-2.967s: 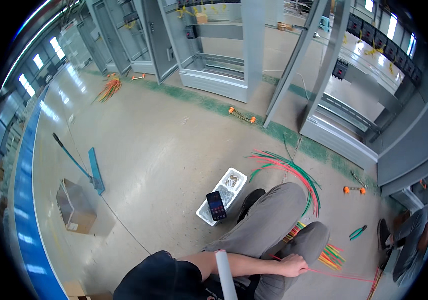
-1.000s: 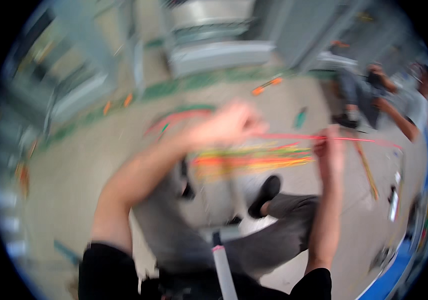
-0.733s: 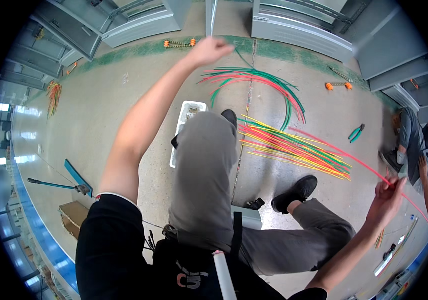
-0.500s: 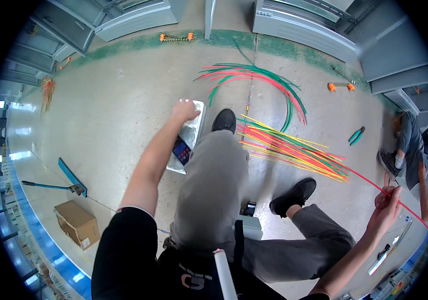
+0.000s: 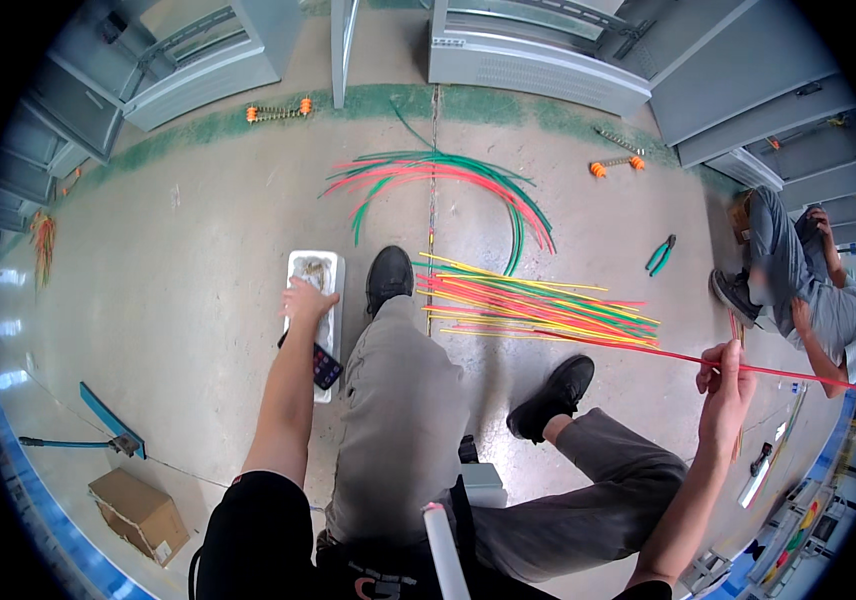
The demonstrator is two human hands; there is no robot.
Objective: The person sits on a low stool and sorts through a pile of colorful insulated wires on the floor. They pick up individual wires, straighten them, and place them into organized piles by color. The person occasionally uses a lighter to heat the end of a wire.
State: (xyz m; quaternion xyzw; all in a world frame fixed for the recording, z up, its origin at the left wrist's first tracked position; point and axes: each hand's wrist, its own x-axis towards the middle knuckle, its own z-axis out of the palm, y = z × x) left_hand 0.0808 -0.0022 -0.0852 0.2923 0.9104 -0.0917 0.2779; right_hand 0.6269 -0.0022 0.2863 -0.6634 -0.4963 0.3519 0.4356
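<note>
I sit on the concrete floor with both legs stretched out. My left hand (image 5: 306, 300) reaches down into a white tray (image 5: 313, 268) on the floor beside my left leg, fingers spread over its contents. A dark phone (image 5: 325, 365) lies in the tray's near end. My right hand (image 5: 723, 385) is raised at the right and pinches a long thin red wire (image 5: 648, 350) that runs from a bundle of straight red, yellow and green wires (image 5: 528, 305) out past my hand.
Curved green and red cables (image 5: 438, 175) lie farther out. Green pliers (image 5: 660, 255) and orange-ended connectors (image 5: 616, 163) rest on the floor. Another person (image 5: 808, 300) sits at the right. Grey metal cabinets (image 5: 538, 60) line the far side. A cardboard box (image 5: 138, 515) sits near left.
My left hand dropped from high over the curved cables down into the white tray. My right hand stayed at the right, holding the red wire, and lifted slightly.
</note>
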